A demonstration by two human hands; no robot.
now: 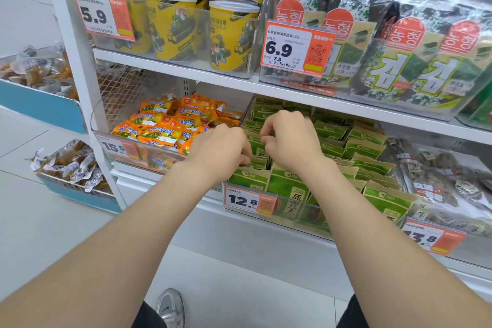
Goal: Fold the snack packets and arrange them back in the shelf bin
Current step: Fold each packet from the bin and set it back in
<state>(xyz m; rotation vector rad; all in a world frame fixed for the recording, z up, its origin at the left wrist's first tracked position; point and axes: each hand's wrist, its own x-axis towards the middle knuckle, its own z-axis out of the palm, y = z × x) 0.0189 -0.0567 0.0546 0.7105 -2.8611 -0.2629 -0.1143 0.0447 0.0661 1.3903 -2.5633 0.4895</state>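
Green packets (287, 189) are handled by two hands inside a clear bin (306, 224).
The left hand (221, 150) and, at its 3 o'clock, the right hand (291, 141) are seen with fingers curled, pinching packet tops by the bin's 9 o'clock wall. Each top is best creased flat, then stood upright in its row.

Single head-worn view is aimed forward and down, close above left hand (221, 152) and right hand (290, 141) gripping snack packets (288, 189).
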